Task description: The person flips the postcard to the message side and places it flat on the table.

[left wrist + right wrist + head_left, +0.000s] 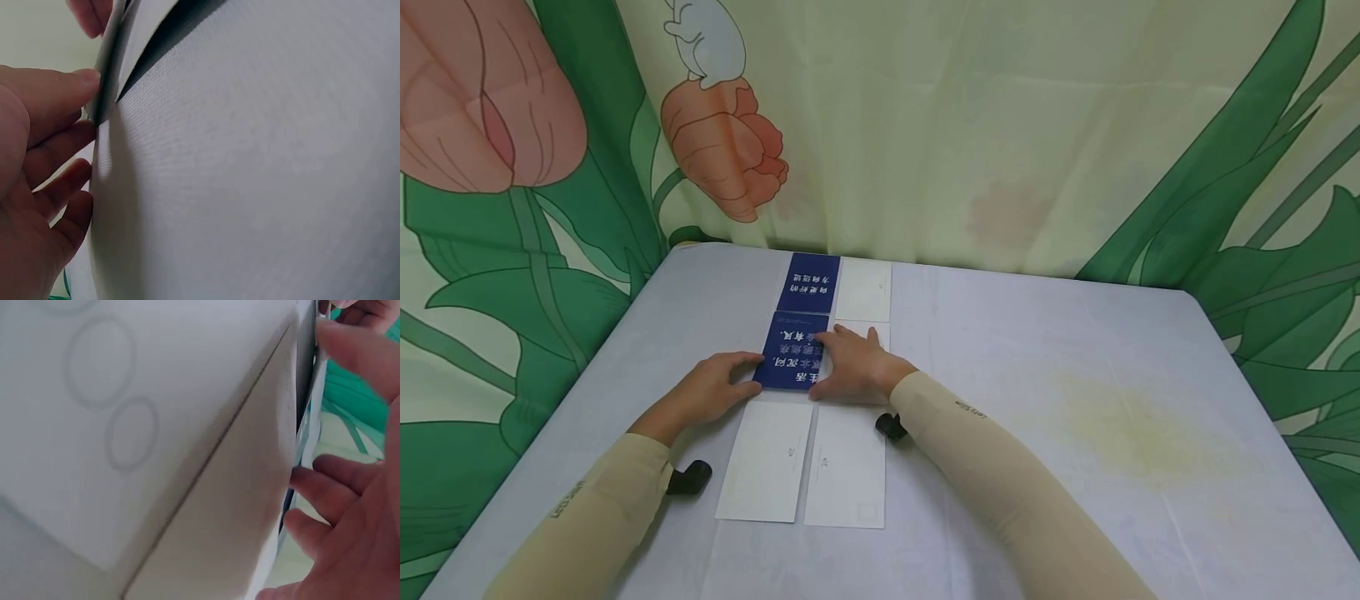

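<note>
Head view: a wide-spread left hand (pixel 703 393) and right hand (pixel 857 364) are touching opposite edges of a blue card (pixel 790 354) on the white surface (pixel 1037 358), thin-looking, probably light and bendable, and best taken by those edges.

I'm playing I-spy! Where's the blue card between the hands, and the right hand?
Blue card between the hands (pixel 789 352): head view, middle of its printed side.
Right hand (pixel 857 363): head view, back of the hand.

Your bare left hand (pixel 37 156) is touching a thin, flat greyish card (pixel 107 56) at its edge; fingertips of your other hand (pixel 90 15) are showing above. A white, fine-textured surface (pixel 250 175) is filling the right.
</note>
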A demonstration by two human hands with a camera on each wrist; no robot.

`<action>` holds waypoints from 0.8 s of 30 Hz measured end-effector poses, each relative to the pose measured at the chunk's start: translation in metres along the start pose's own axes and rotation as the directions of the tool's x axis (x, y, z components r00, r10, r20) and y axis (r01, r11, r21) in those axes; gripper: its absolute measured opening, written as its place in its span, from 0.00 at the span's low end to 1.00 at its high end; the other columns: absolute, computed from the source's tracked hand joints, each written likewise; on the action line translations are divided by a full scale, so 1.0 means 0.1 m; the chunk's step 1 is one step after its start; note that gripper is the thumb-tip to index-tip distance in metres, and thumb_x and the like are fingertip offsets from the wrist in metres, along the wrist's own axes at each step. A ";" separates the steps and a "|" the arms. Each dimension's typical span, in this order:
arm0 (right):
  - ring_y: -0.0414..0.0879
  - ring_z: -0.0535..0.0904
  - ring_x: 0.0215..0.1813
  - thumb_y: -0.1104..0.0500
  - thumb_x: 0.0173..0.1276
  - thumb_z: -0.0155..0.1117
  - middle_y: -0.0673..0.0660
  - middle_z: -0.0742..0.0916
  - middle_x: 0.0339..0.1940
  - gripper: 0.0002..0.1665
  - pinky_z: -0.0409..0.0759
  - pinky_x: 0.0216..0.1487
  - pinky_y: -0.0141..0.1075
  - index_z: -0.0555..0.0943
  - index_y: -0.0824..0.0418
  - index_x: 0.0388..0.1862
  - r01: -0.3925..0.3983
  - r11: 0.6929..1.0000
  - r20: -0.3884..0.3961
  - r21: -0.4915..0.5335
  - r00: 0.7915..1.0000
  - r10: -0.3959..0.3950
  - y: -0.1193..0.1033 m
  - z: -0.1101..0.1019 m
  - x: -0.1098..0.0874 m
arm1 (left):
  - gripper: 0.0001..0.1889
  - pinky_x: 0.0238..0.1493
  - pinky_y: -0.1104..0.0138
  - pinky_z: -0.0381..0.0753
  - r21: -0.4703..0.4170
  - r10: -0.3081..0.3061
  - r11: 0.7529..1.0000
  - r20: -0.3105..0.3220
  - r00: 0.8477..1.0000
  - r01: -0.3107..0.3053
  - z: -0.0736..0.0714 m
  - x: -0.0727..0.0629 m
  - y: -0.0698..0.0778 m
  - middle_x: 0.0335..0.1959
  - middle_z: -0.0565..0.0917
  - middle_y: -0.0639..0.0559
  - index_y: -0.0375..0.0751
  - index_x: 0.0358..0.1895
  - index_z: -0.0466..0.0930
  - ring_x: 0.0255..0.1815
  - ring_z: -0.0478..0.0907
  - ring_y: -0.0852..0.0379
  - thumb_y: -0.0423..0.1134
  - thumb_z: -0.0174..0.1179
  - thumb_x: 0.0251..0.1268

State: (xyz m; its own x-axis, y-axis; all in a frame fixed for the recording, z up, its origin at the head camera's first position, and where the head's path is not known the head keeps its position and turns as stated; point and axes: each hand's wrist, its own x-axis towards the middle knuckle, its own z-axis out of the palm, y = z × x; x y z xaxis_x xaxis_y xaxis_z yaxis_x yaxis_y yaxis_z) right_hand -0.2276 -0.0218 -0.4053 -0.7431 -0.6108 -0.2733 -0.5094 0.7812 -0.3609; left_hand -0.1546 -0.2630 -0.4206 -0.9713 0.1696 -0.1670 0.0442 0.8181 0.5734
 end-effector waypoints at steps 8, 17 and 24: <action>0.48 0.50 0.81 0.35 0.58 0.70 0.54 0.65 0.79 0.56 0.39 0.74 0.65 0.59 0.50 0.80 0.023 0.999 0.030 -0.036 0.999 -0.022 0.00 -0.01 -0.01 | 0.27 0.71 0.39 0.57 -0.032 -0.048 0.998 0.014 0.999 0.048 -0.01 -0.04 -0.01 0.71 0.69 0.34 0.37 0.71 0.71 0.74 0.57 0.32 0.44 0.59 0.73; 0.49 0.59 0.78 0.45 0.67 0.64 0.54 0.69 0.76 0.44 0.43 0.74 0.64 0.62 0.51 0.79 0.016 1.000 -0.001 0.006 1.000 -0.016 0.01 -0.02 0.00 | 0.26 0.70 0.39 0.59 -0.075 -0.063 0.995 0.002 0.998 0.063 -0.01 -0.05 -0.04 0.70 0.70 0.36 0.38 0.71 0.71 0.74 0.59 0.33 0.47 0.56 0.76; 0.48 0.64 0.75 0.46 0.74 0.56 0.53 0.73 0.73 0.35 0.43 0.74 0.65 0.66 0.55 0.76 0.039 0.997 -0.037 0.063 0.999 -0.036 0.03 -0.04 0.01 | 0.29 0.69 0.40 0.63 -0.112 -0.098 0.989 -0.009 0.995 0.096 -0.01 -0.06 -0.04 0.70 0.71 0.36 0.39 0.70 0.71 0.72 0.63 0.34 0.51 0.58 0.74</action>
State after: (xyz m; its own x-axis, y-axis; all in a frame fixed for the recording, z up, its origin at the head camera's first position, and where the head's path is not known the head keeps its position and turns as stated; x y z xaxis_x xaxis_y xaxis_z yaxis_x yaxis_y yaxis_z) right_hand -0.2316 -0.0196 -0.4036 -0.7397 -0.6337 -0.2266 -0.5094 0.7473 -0.4267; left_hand -0.1488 -0.2677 -0.4212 -0.9731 0.0836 -0.2147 -0.0758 0.7637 0.6411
